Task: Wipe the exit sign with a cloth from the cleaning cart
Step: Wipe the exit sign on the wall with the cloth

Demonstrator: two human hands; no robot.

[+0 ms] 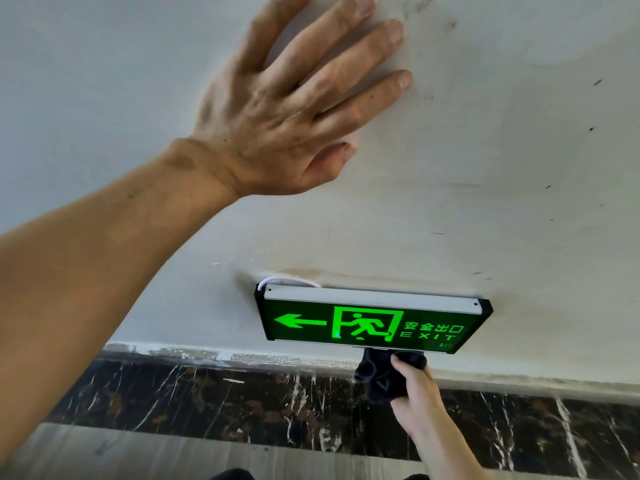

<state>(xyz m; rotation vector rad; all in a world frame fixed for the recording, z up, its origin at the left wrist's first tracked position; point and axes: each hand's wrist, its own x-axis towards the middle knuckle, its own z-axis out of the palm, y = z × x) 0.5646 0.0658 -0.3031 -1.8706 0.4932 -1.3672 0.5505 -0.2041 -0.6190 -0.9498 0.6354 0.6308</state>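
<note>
A lit green exit sign [372, 322] with a left arrow, a running figure and "EXIT" is fixed low on the white wall. My right hand [417, 398] is shut on a bunched black cloth [381, 377], which presses against the sign's bottom edge right of centre. My left hand [287, 109] lies flat on the wall above and left of the sign, fingers spread, holding nothing.
A white cable [277, 280] loops out behind the sign's upper left corner. A dark marble skirting [207, 400] runs along the base of the scuffed white wall [502, 168]. Grey floor [138, 455] lies below it.
</note>
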